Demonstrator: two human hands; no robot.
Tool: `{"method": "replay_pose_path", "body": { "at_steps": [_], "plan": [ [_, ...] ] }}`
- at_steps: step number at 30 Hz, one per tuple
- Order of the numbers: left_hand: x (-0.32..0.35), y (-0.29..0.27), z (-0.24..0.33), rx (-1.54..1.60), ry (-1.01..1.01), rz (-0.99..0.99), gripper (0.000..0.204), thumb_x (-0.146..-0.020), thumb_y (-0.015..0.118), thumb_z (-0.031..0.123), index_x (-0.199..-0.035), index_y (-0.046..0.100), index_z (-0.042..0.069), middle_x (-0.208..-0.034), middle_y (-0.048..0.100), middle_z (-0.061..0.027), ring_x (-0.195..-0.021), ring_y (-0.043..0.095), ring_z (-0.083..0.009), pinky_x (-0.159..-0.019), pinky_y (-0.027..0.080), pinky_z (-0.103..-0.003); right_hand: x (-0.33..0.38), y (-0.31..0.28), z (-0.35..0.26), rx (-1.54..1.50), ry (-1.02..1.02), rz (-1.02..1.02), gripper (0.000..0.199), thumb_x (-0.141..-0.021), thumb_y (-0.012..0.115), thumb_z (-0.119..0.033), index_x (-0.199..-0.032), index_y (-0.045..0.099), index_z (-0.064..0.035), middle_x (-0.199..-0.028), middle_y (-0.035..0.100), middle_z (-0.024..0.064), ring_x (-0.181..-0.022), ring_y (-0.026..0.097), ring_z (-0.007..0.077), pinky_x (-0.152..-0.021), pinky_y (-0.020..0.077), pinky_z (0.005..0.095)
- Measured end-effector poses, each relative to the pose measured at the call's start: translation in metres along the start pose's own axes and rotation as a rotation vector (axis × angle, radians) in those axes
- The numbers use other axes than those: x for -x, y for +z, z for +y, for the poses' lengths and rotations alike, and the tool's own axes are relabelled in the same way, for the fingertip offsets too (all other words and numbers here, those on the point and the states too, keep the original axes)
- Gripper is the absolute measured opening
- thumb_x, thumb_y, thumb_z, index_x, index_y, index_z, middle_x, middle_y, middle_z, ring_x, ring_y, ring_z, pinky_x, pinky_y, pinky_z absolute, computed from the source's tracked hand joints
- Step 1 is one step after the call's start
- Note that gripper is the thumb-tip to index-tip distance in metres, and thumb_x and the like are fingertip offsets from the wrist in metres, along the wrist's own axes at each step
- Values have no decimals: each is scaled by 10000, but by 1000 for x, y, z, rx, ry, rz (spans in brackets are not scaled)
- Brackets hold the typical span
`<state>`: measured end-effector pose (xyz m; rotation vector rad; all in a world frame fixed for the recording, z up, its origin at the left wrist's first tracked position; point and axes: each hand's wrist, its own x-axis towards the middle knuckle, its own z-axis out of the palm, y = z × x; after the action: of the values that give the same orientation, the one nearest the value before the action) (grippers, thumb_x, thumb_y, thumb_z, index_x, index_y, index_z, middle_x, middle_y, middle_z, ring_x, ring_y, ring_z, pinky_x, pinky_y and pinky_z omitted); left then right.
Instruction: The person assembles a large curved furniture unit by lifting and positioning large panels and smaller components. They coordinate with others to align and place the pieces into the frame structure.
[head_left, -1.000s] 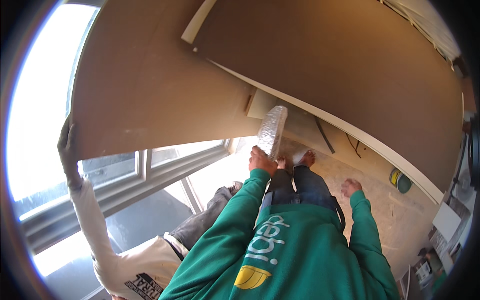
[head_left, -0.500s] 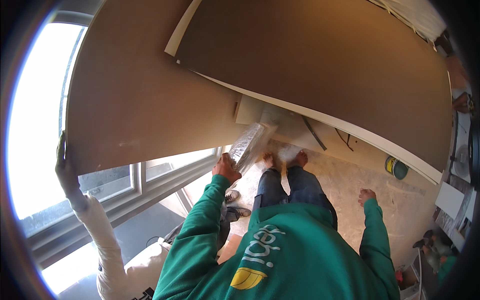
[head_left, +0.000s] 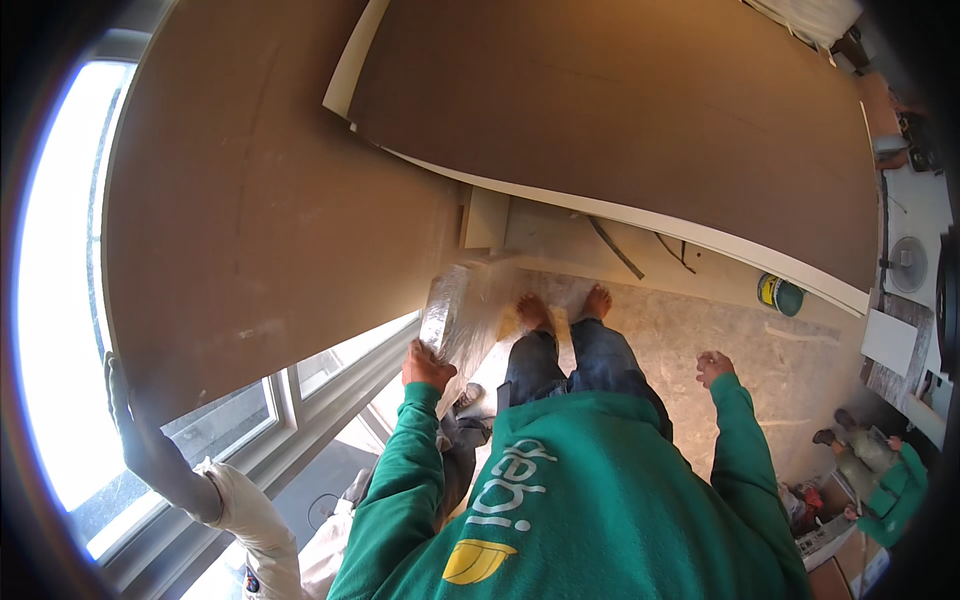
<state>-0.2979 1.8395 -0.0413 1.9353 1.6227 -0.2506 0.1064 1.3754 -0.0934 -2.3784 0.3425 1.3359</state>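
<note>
My left hand (head_left: 428,367) is closed on crumpled clear plastic film (head_left: 445,312), wrapped around a long, narrow piece that I cannot make out. The film's far end is smeared by motion. It lies below the edge of a large brown board (head_left: 270,220) on the left. Off to the right, my right hand (head_left: 713,369) hangs over the floor with loosely curled fingers and nothing in it. A co-worker's hand (head_left: 125,420) presses the left board's outer lower corner. A second large brown board (head_left: 620,130) with a pale edge spans the top.
A framed window (head_left: 285,395) runs along the left, beside the co-worker in a pale sleeve. A green bucket (head_left: 780,295) stands by the wall under the right board. Dark strips (head_left: 615,248) hang beneath that board. Another person in green (head_left: 895,490) is at the far right, near a fan (head_left: 907,262).
My left hand and the plastic film have shifted left. The left board's lower corner sits lower in view, with the co-worker's hand following it. My view has turned slightly.
</note>
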Motion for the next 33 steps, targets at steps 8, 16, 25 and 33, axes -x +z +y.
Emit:
{"method": "replay_pose_path", "body": {
  "at_steps": [8, 16, 25, 33],
  "plan": [
    [-15, -28, -49, -6, -29, -3, 581, -501, 815, 224, -952, 504, 29, -839, 613, -171, -811, 597, -384, -745, 481, -439, -3, -1, -48, -78, -72, 63, 338, -863, 596, -291, -1092, 601, -42, -862, 652, 106, -694, 657, 226, -557, 509, 330],
    [-44, -16, -58, -132, 107, 162, 663, -505, 817, 269, -1005, 504, -35, -904, 598, -204, -910, 582, -396, -820, 477, -428, -5, 10, -47, -99, -107, 64, 315, -843, 624, -291, -1042, 621, -47, -844, 657, 104, -660, 656, 228, -571, 519, 337],
    [-45, -16, -49, -421, -167, -139, 1016, -531, 822, 525, -1246, 458, -98, -1229, 534, -260, -1203, 472, -360, -1024, 378, -418, -4, 23, 13, -1, -145, 154, 461, -838, 602, -438, -1063, 654, -40, -948, 673, 217, -773, 684, 262, -788, 519, 379],
    [-35, -48, 86, -117, 373, 55, 256, -819, 625, 284, -869, 640, 33, -881, 650, -203, -853, 620, -357, -772, 490, -461, 32, -5, 70, -318, 115, 28, 409, -884, 583, -369, -1145, 580, -54, -960, 658, 100, -749, 657, 234, -592, 509, 351]
  ]
}}
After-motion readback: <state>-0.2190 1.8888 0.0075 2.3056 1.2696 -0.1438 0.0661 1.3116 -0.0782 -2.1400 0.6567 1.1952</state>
